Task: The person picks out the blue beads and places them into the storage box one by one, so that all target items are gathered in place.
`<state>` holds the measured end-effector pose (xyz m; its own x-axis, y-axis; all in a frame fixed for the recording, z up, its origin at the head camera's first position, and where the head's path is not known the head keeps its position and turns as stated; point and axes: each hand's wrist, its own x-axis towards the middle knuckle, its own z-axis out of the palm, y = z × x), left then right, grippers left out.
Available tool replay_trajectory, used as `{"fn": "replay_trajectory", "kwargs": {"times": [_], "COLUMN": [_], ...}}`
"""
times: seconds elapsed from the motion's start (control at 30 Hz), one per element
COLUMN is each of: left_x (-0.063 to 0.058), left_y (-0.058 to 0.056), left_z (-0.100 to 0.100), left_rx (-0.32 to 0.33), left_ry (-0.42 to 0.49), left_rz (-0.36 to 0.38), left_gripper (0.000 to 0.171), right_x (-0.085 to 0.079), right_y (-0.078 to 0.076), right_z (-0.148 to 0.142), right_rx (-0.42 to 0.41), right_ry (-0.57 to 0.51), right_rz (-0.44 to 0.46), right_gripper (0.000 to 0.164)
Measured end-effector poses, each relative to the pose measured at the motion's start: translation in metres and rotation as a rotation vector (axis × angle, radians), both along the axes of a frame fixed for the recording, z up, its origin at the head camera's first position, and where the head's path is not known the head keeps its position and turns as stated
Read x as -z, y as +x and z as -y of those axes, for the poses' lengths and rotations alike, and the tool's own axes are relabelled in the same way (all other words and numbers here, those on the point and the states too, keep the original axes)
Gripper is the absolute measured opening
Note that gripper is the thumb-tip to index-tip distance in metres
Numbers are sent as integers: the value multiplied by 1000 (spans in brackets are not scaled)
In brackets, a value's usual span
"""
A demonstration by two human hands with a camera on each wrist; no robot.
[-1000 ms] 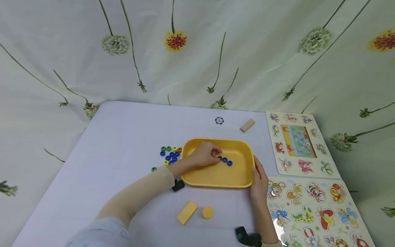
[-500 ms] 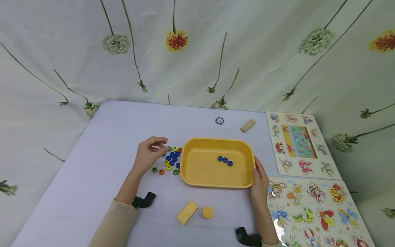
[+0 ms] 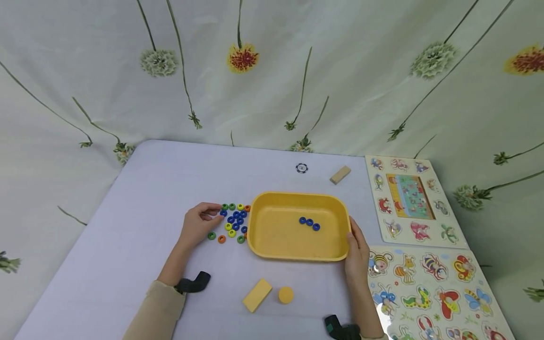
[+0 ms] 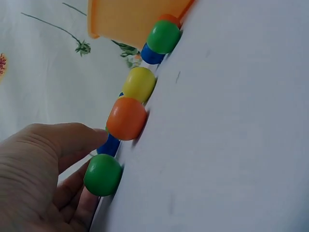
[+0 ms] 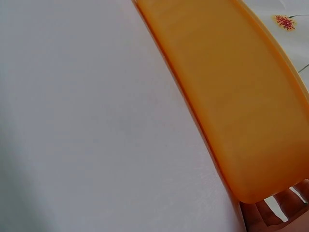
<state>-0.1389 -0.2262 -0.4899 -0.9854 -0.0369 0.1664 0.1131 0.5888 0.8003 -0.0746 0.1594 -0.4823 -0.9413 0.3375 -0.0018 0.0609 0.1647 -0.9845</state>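
My left hand point(image 3: 199, 224) is at the left edge of a group of coloured beads, its thumb and index fingertips either side of a blue bead point(image 3: 223, 213). In the left wrist view the thumb tip meets that blue bead point(image 4: 109, 146), partly hidden behind a green bead point(image 4: 103, 175) and an orange bead point(image 4: 126, 119). Several more blue, yellow, green and orange beads lie between this hand and a yellow tray point(image 3: 280, 248). Inside the tray sit 3 blue beads point(image 3: 309, 222) in a slanted row. My right hand point(image 3: 357, 252) holds the tray's right end, thumb at the rim, fingers along the outer wall.
In front of the tray lie a yellow rectangular block point(image 3: 257, 295) and a yellow disc point(image 3: 286, 295). Behind it are a black-and-white chip point(image 3: 301, 168) and a wooden block point(image 3: 340, 174). Two picture puzzle boards, one with sea animals point(image 3: 382, 226) and one with insects point(image 3: 399, 293), line the right side.
My left hand has left the tray's inside, swung left to the loose beads and lowered onto a blue one. The right hand stays on the tray, and the row of 3 blue beads is unchanged.
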Motion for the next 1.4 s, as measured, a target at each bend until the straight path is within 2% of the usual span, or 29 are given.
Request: {"fn": "replay_trajectory", "kwargs": {"times": [0.07, 0.27, 0.37, 0.47, 0.53, 0.6, 0.7, 0.77, 0.87, 1.0, 1.23, 1.4], "left_x": [3, 5, 0, -16, -29, -44, -60, -66, -66, -61, -47, -46], "left_y": [0, -1, 0, 0, -2, -5, -11, -15, -21, -29, -40, -39], "left_z": [-2, -9, -12, -23, -35, -52, -80, -100, -126, -151, -174, -183], "left_rx": [-10, -57, -66, -39, 12, 99, 253, 336, 425, 480, 472, 493], "left_ry": [-66, -163, -132, -62, -4, 24, 48, 25, -27, -92, -279, -301], "left_rz": [-1, 0, -38, -85, -118, -120, -97, -56, 10, 99, 127, 186], "left_gripper": [27, 24, 22, 23, 24, 23, 20, 18, 17, 17, 16, 18], "right_x": [0, -1, -1, -1, -1, 0, 0, 0, 0, -2, -3, -4], "right_y": [0, -1, -1, -1, -1, -1, 0, 0, -1, -2, -2, -1], "right_z": [0, -1, 0, -1, -1, -2, -2, -2, -2, -1, 1, 1], "right_rx": [1, -2, -1, 4, 9, 6, 0, -6, -8, -9, -16, -9], "right_ry": [-7, -23, -9, -4, -4, -5, -10, -9, -3, 1, -6, 0], "right_rz": [-10, -25, -3, 13, 15, 16, 8, 5, 2, 7, 15, 12], "right_gripper": [35, 34, 35, 35, 35, 35, 34, 35, 36, 35, 36, 37]}}
